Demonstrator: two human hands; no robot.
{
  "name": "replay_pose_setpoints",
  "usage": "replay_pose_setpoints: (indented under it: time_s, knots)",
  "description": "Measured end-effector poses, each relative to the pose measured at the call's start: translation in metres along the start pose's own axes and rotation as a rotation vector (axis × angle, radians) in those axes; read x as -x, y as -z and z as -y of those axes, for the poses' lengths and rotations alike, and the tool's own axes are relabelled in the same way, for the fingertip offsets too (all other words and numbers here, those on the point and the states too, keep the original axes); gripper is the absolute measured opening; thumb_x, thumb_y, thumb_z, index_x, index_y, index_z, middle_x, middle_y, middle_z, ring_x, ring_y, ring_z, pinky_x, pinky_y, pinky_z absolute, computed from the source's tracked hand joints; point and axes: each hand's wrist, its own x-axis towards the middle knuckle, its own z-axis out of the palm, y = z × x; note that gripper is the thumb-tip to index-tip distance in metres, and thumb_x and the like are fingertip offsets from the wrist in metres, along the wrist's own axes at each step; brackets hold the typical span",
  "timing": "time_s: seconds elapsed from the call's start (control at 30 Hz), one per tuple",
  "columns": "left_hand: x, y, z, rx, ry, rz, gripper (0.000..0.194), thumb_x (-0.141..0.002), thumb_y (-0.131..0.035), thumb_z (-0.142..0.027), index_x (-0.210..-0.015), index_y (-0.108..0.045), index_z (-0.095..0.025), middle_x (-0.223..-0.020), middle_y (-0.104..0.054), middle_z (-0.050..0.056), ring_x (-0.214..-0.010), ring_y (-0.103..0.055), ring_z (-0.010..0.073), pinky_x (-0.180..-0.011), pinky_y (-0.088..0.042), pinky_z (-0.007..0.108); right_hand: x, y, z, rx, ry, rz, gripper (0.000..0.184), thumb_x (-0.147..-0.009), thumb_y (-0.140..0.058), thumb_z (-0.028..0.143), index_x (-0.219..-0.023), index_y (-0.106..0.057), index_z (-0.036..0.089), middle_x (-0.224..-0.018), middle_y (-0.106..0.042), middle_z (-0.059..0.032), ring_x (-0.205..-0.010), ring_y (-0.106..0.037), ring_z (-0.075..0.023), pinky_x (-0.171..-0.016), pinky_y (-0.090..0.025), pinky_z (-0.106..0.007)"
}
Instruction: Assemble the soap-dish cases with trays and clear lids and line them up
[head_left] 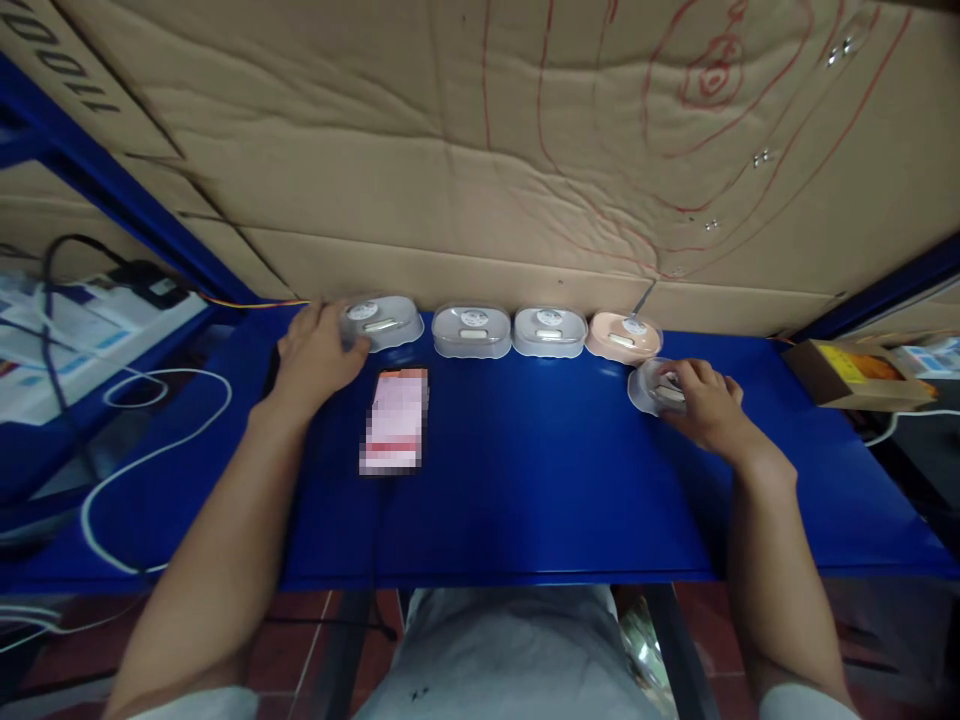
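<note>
Along the back of the blue table (525, 480) stands a row of small oval cases: three grey ones (384, 320) (471, 330) (550, 331) and a peach one (624, 337). My left hand (315, 355) rests curled beside the leftmost grey case, its fingertips touching that case's left side. My right hand (705, 400) grips a clear round case (654, 385) that sits on the table just in front of the peach one. A phone (396, 418) lies flat near my left hand, a dark cable running from it over the front edge.
A creased cardboard wall (480, 170) with red pen lines backs the table. White and black cables (150, 430) and papers lie at the left. An open cardboard box (855, 375) sits at the right. Blue shelf posts (112, 180) frame both sides.
</note>
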Motion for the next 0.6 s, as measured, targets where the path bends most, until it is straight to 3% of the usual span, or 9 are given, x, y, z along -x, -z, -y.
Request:
replay_pose_setpoints:
  time_s: [0.17,0.3,0.4,0.53,0.6]
  knots:
    - [-0.008,-0.001,0.016,-0.018,0.004,0.064,0.083,-0.091,-0.080,-0.049,-0.156,-0.044,-0.013,-0.168,-0.043,0.024,-0.158,-0.034,0.0521,-0.124,-0.027,0.073,-0.001,-0.004,0.045,-0.147,0.334,-0.037,0.061,-0.092,-0.067,0.025,-0.151,-0.051,0.031,-0.156,-0.056,-0.0151,-0.144,-0.054,-0.0375,-0.112,-0.046,-0.058]
    - [-0.010,-0.002,0.016,0.011,0.031,0.061,0.081,-0.086,-0.085,-0.050,-0.146,-0.045,-0.013,-0.152,-0.055,0.021,-0.147,-0.047,0.0473,-0.120,-0.037,0.062,0.001,-0.003,0.074,-0.166,0.484,-0.090,0.065,-0.099,-0.058,0.018,-0.161,-0.042,0.031,-0.162,-0.052,-0.0161,-0.152,-0.048,-0.0359,-0.116,-0.043,-0.060]
    - [-0.008,-0.002,0.013,0.048,0.053,0.063,0.079,-0.085,-0.085,-0.054,-0.141,-0.045,-0.016,-0.145,-0.055,0.018,-0.141,-0.052,0.0442,-0.117,-0.042,0.057,0.004,-0.001,0.061,-0.113,0.358,-0.064,0.062,-0.094,-0.061,0.021,-0.154,-0.048,0.029,-0.157,-0.056,-0.0159,-0.144,-0.055,-0.0384,-0.112,-0.047,-0.060]
    - [-0.006,-0.001,0.010,0.082,0.082,0.028,0.079,-0.083,-0.087,-0.056,-0.137,-0.046,-0.017,-0.138,-0.052,0.015,-0.139,-0.051,0.0420,-0.118,-0.042,0.056,0.007,0.000,0.012,0.051,0.025,-0.024,0.056,-0.082,-0.064,0.027,-0.138,-0.059,0.029,-0.141,-0.065,-0.0146,-0.128,-0.063,-0.0412,-0.100,-0.052,-0.060]
    - [-0.007,-0.001,0.009,0.096,0.109,-0.001,0.079,-0.080,-0.089,-0.056,-0.136,-0.048,-0.017,-0.133,-0.053,0.014,-0.135,-0.054,0.0405,-0.117,-0.043,0.057,0.006,-0.002,-0.009,0.081,-0.059,-0.038,0.057,-0.079,-0.063,0.026,-0.135,-0.060,0.028,-0.137,-0.067,-0.0158,-0.127,-0.061,-0.0435,-0.101,-0.049,-0.065]
